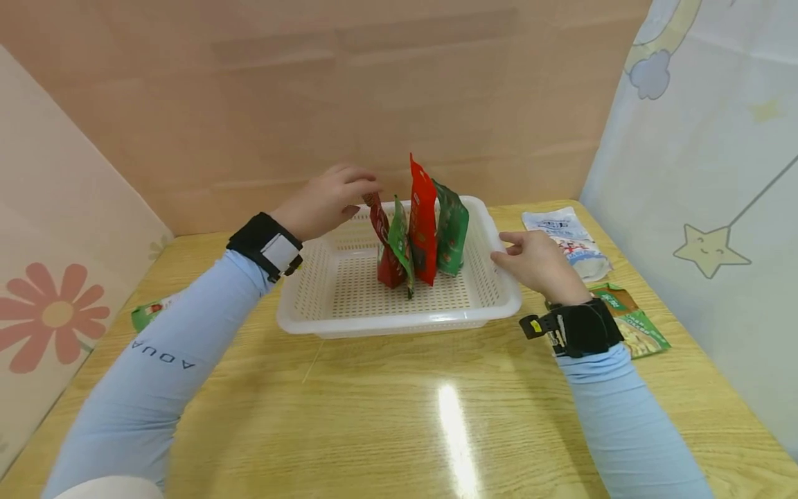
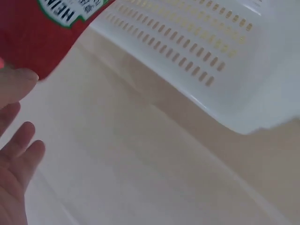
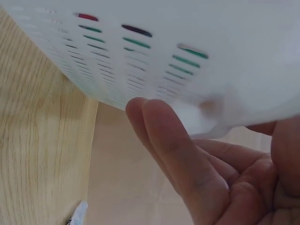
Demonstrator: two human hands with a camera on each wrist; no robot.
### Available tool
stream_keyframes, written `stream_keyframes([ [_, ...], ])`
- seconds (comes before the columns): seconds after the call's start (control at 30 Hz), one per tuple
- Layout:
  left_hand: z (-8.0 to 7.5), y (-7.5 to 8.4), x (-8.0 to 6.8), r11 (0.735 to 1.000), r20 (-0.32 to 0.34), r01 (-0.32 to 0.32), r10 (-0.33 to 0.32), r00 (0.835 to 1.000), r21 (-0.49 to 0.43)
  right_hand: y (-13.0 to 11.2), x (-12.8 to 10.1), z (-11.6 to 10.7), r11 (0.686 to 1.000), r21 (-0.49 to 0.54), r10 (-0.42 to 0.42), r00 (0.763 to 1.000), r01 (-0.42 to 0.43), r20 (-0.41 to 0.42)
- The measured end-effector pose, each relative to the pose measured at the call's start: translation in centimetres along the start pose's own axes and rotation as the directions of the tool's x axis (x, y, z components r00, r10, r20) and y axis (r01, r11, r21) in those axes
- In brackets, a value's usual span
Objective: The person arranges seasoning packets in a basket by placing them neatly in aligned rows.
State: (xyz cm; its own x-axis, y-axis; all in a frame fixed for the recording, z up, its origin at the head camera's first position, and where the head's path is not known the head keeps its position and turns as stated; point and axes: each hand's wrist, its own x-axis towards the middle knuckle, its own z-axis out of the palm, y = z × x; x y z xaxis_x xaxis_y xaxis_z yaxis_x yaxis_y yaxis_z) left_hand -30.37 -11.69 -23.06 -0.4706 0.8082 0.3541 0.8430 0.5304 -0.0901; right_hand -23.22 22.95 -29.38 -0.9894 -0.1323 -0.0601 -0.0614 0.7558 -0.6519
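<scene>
A white plastic basket (image 1: 399, 322) with slotted walls stands on the table. Upright in it, side by side, are a dark red Heinz pouch (image 1: 391, 269), a light green pouch (image 1: 400, 239), a taller bright red pouch (image 1: 423, 222) and a dark green pouch (image 1: 453, 232). My left hand (image 1: 329, 201) pinches the top of the Heinz pouch; in the left wrist view its thumb lies on the red corner (image 2: 42, 51). At the basket's right end, my right hand (image 1: 533, 260) grips the rim, its fingers against the outer wall (image 3: 154, 61) in the right wrist view.
To the right on the wooden table (image 1: 374, 416) lie a white and blue packet (image 1: 567, 239) and a green packet (image 1: 639, 329), the latter partly behind the right wrist. Another green packet (image 1: 146, 313) shows beside the left forearm. Wall panels border the back and sides.
</scene>
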Motion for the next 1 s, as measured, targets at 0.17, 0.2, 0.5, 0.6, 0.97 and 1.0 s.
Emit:
stream_keyframes([
  [0.17, -1.5, -1.0, -2.8, 0.988, -0.023, 0.151, -0.152, 0.988, -0.034, 0.2, -0.1, -0.1, 1.000, 0.003, -0.014, 1.000, 0.014, -0.015],
  [0.2, -1.8, -1.2, -3.5, 0.982, -0.029, 0.182, -0.183, 0.983, -0.045, 0.3, -0.1, -0.1, 1.000, 0.004, -0.015, 1.000, 0.015, -0.016],
  [0.5, -3.1, -3.8, -11.7, 0.906, -0.004, 0.418, -0.419, 0.908, -0.066, 0.8, -0.2, -0.5, 1.000, 0.000, -0.013, 1.000, 0.013, -0.018],
  [0.6, -2.8, -4.4, -15.0, 0.843, 0.081, 0.531, -0.526, 0.847, -0.086, 0.9, -0.2, -0.6, 1.000, 0.006, -0.019, 1.000, 0.019, -0.019],
  [0.97, 0.4, -3.4, -24.8, 0.609, 0.459, 0.793, -0.704, 0.541, -0.001, 1.7, 0.0, -1.0, 0.998, -0.008, -0.055, 0.998, 0.055, -0.028],
  [1.0, 0.5, -3.3, -25.3, 0.603, 0.456, 0.797, -0.710, 0.537, 0.001, 1.8, 0.0, -1.0, 0.998, -0.013, -0.062, 0.998, 0.061, -0.030],
])
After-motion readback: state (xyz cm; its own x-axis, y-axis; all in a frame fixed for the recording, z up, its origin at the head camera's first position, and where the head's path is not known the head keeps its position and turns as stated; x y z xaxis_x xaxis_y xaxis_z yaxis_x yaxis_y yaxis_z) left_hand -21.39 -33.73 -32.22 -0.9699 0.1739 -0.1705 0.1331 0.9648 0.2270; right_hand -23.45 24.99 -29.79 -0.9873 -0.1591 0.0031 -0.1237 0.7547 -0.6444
